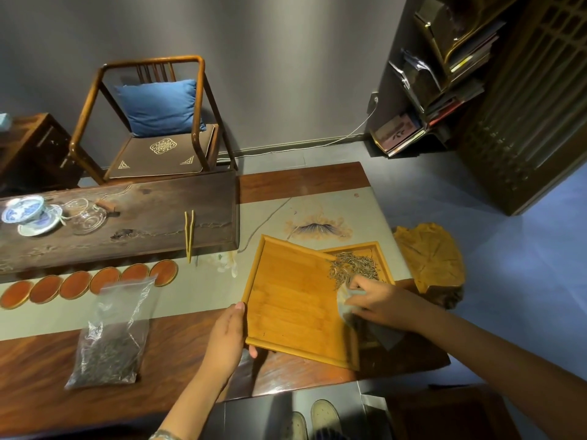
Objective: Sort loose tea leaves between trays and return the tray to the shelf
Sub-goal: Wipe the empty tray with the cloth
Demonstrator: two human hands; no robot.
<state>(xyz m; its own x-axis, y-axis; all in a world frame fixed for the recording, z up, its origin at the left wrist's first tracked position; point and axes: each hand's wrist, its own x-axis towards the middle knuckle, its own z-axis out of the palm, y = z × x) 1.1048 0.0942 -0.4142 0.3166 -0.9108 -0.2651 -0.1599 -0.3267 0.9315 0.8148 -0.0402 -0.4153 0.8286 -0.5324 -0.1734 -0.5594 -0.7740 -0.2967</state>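
A large bamboo tray (292, 300) lies tilted on the table, its right edge resting over a smaller bamboo tray (379, 252). Loose grey-green tea leaves (352, 266) are piled at the big tray's far right corner and spill into the smaller one. My left hand (227, 338) grips the big tray's near left corner. My right hand (378, 300) rests at the tray's right edge beside the leaves, holding a small pale, blurred thing that looks like a brush or scoop.
A clear bag of dark tea (111, 338) lies at the left. Several round red coasters (85, 284), bamboo tongs (189, 233), a dark tea board (143, 214) with a gaiwan (27, 212) and a carved wooden leaf (428, 255) surround the trays. A shelf (444, 74) stands at the far right.
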